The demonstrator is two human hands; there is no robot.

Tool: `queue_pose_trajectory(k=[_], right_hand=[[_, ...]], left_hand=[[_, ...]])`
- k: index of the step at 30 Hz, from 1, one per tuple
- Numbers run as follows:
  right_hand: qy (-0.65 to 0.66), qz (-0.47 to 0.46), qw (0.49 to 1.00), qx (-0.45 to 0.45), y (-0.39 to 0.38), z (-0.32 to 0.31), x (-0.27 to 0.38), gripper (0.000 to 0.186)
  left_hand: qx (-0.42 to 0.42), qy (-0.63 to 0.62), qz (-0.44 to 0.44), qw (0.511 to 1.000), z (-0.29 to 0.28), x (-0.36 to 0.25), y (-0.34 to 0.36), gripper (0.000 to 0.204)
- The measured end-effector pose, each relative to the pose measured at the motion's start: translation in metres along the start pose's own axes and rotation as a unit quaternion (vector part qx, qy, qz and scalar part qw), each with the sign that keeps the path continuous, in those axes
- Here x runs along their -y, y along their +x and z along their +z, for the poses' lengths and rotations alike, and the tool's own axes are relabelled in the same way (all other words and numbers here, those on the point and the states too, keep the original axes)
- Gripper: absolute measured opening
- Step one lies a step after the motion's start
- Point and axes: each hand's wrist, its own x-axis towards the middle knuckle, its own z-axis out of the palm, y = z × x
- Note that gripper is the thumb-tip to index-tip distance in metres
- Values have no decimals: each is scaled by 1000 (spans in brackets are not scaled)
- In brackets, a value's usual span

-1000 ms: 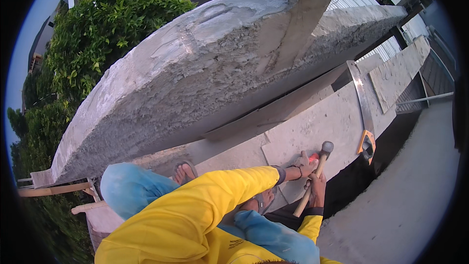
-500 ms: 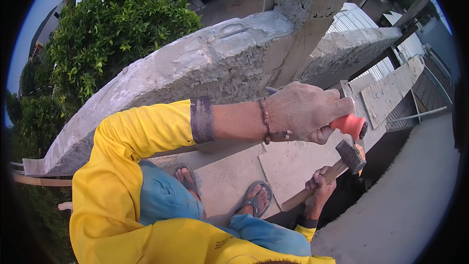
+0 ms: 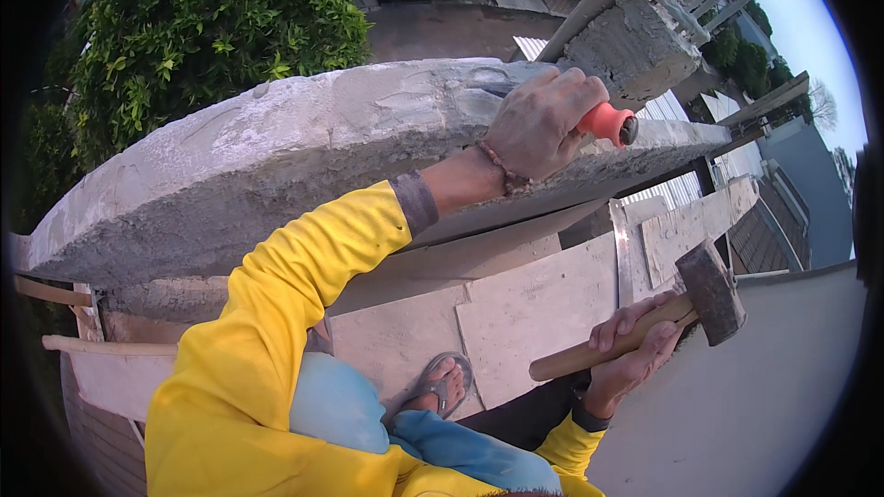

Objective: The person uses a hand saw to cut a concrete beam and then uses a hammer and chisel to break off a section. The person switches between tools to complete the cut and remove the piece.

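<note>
Across the upper middle of the view, a long concrete beam (image 3: pixel 304 115) forms the main workpiece. Its upper face is pale, with shallow hollows near the tool position; its near side is coarse and ragged. These marks suggest that some surface has been worked, but the view alone does not establish their cause. The stretch toward the left end looks more even and is judged less worked.

Below the beam, flat boards (image 3: pixel 543 322) serve as the standing surface. Beyond it, a rough concrete column stub (image 3: pixel 635 46) rises at an angle.

The hammer (image 3: pixel 677 311) is held clear of the beam, over the right side of the boards. The right hand (image 3: pixel 635 345) grips the handle near mid-length; the hammer head (image 3: pixel 711 290) points away from the body.

The left hand (image 3: pixel 543 124) is closed around a red-collared chisel (image 3: pixel 606 122), positioned at the beam's upper face just short of the column stub. Its struck end (image 3: pixel 630 132) faces right, well apart from the hammer head; no blow is being delivered. The chisel tip (image 3: pixel 494 88) projects left past the knuckles. Tip contact with the concrete cannot be confirmed. Placement is judged nearly complete; striking at this position is outstanding.
</note>
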Motion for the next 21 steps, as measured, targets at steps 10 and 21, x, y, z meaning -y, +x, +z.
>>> queue_pose_trajectory(k=[10, 21], right_hand=[[-7, -153, 983, 104, 70, 72, 61, 56], [-44, -108, 989, 93, 60, 113, 65, 54]], left_hand=[[-79, -47, -30, 995, -3, 6, 0, 37], [-98, -44, -46, 993, -4, 13, -6, 38]])
